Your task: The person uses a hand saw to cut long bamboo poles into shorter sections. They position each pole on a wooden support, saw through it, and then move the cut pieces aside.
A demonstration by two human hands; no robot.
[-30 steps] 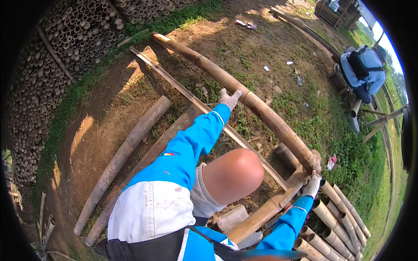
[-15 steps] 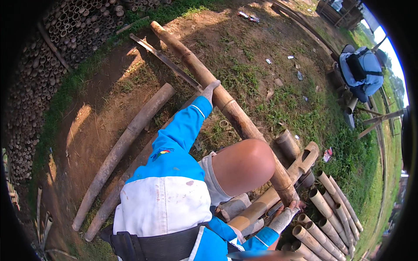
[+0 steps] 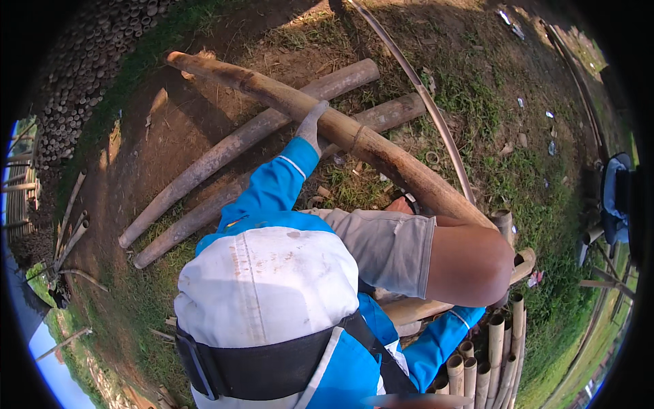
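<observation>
A long brown bamboo pole [image 3: 402, 167] slants across the view, from the upper left down to my bare knee. My left hand [image 3: 312, 126], in a pale dusty glove, is closed on its middle, the thumb over the top. My right forearm, in a blue sleeve [image 3: 443, 341], reaches toward the pole's near end, but my knee hides the right hand and that end. Beyond my left hand the pole passes over two greyish bamboo poles [image 3: 204, 160] on the ground. A thin split bamboo strip [image 3: 422, 88] curves along its right side.
Several cut bamboo lengths [image 3: 496, 354] lie at the lower right. Another bamboo pole [image 3: 409, 310] runs beneath my leg. Stacked bamboo [image 3: 95, 75] fills the far left. At the right edge a person in light blue [image 3: 616, 198] is partly visible.
The pole's far end has swung left, over the split strip and across the two ground poles. My view has turned right. My right hand has gone out of sight behind the knee.
</observation>
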